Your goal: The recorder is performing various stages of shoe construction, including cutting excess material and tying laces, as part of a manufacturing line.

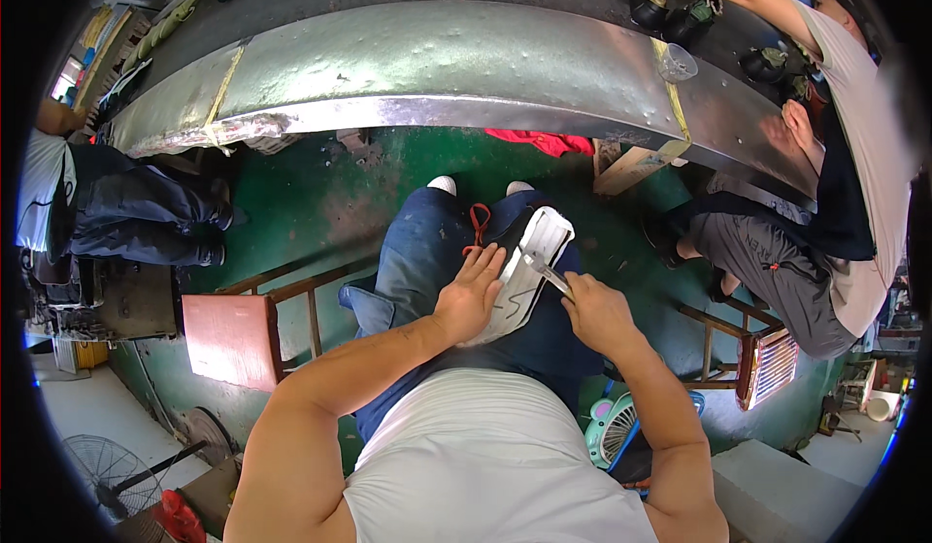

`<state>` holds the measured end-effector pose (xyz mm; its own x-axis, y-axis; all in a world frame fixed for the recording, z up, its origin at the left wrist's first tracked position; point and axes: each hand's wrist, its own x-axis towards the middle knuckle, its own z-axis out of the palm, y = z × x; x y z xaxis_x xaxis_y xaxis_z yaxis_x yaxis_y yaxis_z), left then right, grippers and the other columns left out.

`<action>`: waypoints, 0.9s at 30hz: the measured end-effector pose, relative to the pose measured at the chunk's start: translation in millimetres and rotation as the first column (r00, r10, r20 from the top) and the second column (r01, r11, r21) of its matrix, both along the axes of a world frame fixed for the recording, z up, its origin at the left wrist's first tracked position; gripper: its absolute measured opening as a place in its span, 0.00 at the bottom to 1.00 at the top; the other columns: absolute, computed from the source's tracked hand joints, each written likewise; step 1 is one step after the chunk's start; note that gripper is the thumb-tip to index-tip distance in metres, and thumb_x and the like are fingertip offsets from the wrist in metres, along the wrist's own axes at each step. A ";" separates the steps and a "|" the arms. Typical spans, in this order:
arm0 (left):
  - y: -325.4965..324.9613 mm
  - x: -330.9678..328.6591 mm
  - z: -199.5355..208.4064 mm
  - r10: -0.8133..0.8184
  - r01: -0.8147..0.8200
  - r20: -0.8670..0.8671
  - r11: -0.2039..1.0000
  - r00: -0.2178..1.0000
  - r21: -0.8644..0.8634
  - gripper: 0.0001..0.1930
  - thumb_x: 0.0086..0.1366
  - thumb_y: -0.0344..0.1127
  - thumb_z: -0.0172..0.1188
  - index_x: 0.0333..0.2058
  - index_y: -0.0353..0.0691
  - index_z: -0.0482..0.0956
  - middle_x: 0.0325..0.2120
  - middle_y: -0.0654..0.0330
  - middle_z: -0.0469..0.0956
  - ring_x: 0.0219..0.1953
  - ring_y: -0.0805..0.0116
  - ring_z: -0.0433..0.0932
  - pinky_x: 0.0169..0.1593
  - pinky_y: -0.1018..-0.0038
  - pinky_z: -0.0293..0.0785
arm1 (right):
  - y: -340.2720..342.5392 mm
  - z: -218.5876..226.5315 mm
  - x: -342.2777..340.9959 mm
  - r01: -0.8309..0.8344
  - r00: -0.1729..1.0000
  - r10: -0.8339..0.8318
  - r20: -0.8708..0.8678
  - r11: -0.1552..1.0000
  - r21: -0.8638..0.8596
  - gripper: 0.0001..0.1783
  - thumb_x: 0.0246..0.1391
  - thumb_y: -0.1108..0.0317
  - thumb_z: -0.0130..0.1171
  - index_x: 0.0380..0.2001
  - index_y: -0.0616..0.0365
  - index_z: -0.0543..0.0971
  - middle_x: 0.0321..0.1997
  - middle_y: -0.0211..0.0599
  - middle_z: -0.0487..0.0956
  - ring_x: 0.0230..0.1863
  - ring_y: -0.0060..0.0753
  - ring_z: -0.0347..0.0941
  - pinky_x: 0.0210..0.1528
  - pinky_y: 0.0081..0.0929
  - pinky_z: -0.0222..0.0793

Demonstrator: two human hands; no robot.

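Note:
Across my lap lies a long white piece (pixel 522 291) shaped like a shoe sole, with a raised rim at its far end and dark lines drawn on it. My left hand (pixel 471 296) rests on its left edge, fingers stretched out and holding nothing. In my right hand (pixel 594 308) is a metal knife-like tool (pixel 549 273). Its flat blade end touches or hovers just over the white piece; I cannot tell which. Beside my left fingertips, on my dark blue trousers or apron (pixel 413 252), is a red loop (pixel 479 221).
A metal-edged workbench (pixel 388 67) runs across in front. Co-workers sit at the left (pixel 146 208) and right (pixel 825 184). Stools with a reddish seat (pixel 231 339) and a slatted seat (pixel 772 363) flank me. A green fan (pixel 612 427) is by my right elbow, a larger fan (pixel 112 475) lower left.

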<state>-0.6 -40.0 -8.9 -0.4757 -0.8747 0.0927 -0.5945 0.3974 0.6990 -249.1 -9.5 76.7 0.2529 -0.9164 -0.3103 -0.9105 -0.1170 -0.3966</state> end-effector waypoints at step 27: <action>3.9 14.4 19.8 0.176 -0.128 -0.042 0.840 0.984 0.528 0.39 0.69 0.45 0.55 0.71 0.36 0.49 0.70 0.38 0.53 0.67 0.45 0.65 0.69 0.65 0.60 | -6.5 -32.8 2.1 0.159 0.936 -0.209 0.284 0.969 0.192 0.23 0.68 0.52 0.48 0.39 0.64 0.76 0.36 0.59 0.80 0.41 0.65 0.76 0.44 0.51 0.70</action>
